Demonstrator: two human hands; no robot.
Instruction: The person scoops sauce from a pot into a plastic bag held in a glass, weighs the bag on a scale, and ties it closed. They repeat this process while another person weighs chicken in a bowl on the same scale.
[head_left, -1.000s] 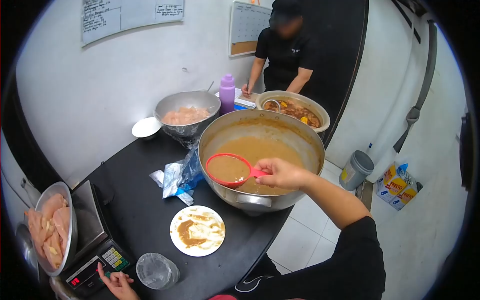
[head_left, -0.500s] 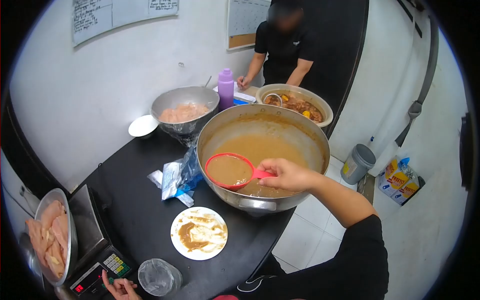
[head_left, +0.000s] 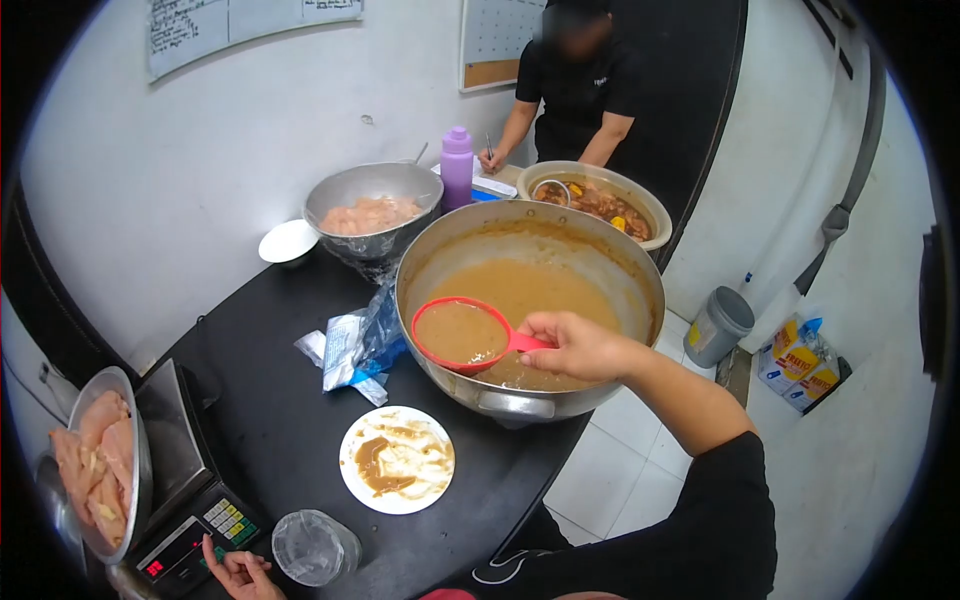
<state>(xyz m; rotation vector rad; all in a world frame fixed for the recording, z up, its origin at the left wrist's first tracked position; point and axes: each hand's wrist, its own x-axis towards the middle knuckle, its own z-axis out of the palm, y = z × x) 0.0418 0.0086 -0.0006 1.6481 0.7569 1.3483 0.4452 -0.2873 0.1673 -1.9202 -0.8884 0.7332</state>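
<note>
My right hand (head_left: 573,346) is closed around the handle of a red measuring cup (head_left: 460,333), full of brown sauce. The cup is over the near left side of a large metal pot (head_left: 515,407), which contains more brown sauce (head_left: 530,285). At the lower left, my left hand (head_left: 240,575) has its index finger stretched toward the keys of a digital scale (head_left: 190,540) and the other fingers loosely bent. Right beside that hand stands a clear plastic container (head_left: 316,548) lined with a thin bag. A metal bowl of raw chicken (head_left: 105,465) sits on the scale.
A sauce-smeared white plate (head_left: 397,460) and plastic packaging (head_left: 350,350) lie on the black table (head_left: 270,400). Behind are another chicken bowl (head_left: 375,195), a purple bottle (head_left: 457,170) and a pot of stew (head_left: 600,205). A person (head_left: 575,90) writes at the back.
The view has shifted slightly. Both hands and the filled measuring cup keep nearly the same places relative to the pot and scale.
</note>
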